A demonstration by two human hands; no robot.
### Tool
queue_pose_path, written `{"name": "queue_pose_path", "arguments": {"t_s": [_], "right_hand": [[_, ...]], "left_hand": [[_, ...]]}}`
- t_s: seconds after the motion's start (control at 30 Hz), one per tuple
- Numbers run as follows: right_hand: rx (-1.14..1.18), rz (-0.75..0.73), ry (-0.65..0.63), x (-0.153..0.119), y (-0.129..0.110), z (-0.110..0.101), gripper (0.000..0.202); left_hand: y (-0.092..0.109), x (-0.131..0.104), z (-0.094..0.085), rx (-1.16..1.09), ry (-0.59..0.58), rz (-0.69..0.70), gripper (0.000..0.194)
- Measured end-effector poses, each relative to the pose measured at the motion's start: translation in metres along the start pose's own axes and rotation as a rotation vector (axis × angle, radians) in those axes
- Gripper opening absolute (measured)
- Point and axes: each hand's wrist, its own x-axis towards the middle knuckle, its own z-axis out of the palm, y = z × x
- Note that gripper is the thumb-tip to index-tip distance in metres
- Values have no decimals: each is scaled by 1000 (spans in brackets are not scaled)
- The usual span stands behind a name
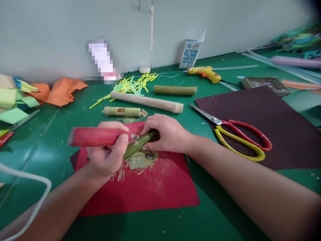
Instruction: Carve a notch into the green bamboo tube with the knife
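Observation:
My left hand (106,160) is closed around a carving tool with a thick red handle (92,136). Its short metal tip meets the upper side of a green bamboo tube (134,146). My right hand (169,134) grips the far end of that tube, which lies slanted above a red sheet (160,192). Below the tube, thin shavings (121,174) surround a small grey-green square (137,161). Just beyond my hands lies a pale bamboo tube with a rectangular notch (131,112), a small chip (144,113) at its end.
Behind are a wooden stick (147,101), another bamboo tube (175,90) and yellow-green strips (134,85). Scissors (225,129) rest on a dark sheet (288,134) at right. A yellow glue gun (207,73) and a drink carton (191,53) are near the wall. Orange paper (61,92) sits left.

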Motion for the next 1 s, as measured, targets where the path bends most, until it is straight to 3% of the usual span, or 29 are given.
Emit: {"name": "queue_pose_path", "arguments": {"t_s": [0.1, 0.3, 0.5, 0.73, 1.0], "right_hand": [[-6, 17, -6, 0, -1, -1, 29], [-8, 10, -4, 0, -1, -1, 27], [-17, -3, 3, -1, 1, 0, 28], [-4, 1, -5, 0, 1, 0, 27], [15, -22, -3, 0, 1, 0, 23]], "left_hand": [[-1, 1, 3, -104, 63, -11, 13], [-3, 4, 5, -122, 20, 160, 17], [-4, 4, 5, -172, 25, 159, 14], [0, 11, -3, -85, -139, 121, 12], [2, 16, 2, -355, -250, 89, 14]]}}
